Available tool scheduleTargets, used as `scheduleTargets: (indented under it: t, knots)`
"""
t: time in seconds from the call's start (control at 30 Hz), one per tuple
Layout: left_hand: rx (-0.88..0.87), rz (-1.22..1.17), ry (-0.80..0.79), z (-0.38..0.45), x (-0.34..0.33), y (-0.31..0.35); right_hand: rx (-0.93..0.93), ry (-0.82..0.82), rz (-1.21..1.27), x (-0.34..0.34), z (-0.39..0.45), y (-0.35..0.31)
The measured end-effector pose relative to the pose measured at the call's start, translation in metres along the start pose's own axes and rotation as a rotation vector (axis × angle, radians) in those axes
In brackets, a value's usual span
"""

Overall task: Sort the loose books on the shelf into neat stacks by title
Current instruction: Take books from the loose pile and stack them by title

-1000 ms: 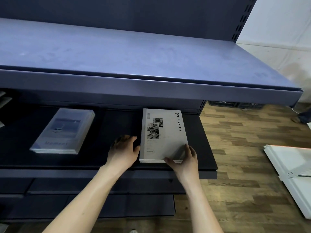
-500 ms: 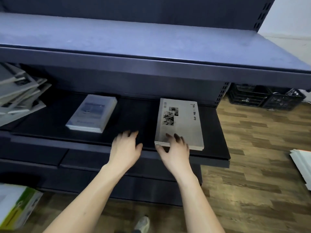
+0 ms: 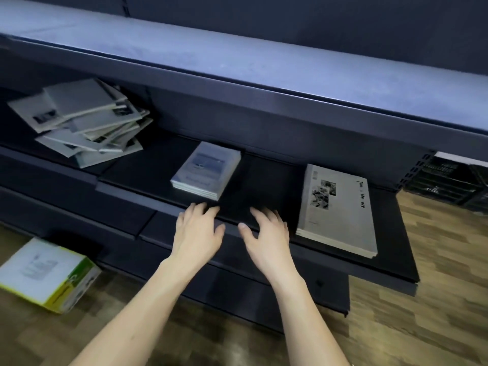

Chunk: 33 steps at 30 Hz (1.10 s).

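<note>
Two neat book stacks on the shelf (image 3: 264, 180): blue-cover stack (image 3: 207, 170) and grey-cover stack (image 3: 338, 210). One loose book pile (image 3: 84, 125), far left; count unreadable. One box (image 3: 46, 273) on floor, two hands.

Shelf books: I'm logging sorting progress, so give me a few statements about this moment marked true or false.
1. Both hands are empty. True: the left hand and right hand hover open at the shelf edge.
2. The right hand grips the grey stack. False: the grey stack lies untouched, to the right of that hand.
3. The blue stack sits between the messy pile and the grey stack. True: the blue stack lies right of the messy pile.
4. The messy pile is already squared up. False: its books fan out at different angles.
5. A box stands on the shelf. False: the box is on the floor.
</note>
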<state>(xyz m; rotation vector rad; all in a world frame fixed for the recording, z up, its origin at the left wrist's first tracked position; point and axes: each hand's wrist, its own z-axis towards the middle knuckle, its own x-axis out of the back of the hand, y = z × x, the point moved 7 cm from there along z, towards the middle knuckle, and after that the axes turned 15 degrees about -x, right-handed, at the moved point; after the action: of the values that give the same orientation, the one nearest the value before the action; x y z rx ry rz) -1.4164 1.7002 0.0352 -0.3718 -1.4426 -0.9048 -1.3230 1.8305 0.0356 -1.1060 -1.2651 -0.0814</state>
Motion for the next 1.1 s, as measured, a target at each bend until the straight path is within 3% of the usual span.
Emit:
scheduleTargets:
  t: [0.23,0.7,1.1]
  knots:
    - [0.082,0.021,0.088,-0.015,0.043,-0.085,0.133,-0.023,-0.064,-0.053,-0.003,-0.088]
    - [0.135,-0.064,0.164,-0.033,0.112,-0.265,0.185,-0.081,-0.037,-0.173,-0.007,-0.25]
    - [0.237,-0.071,0.252,-0.04,0.162,-0.376,0.273,-0.102,0.012,-0.242,0.008,-0.361]
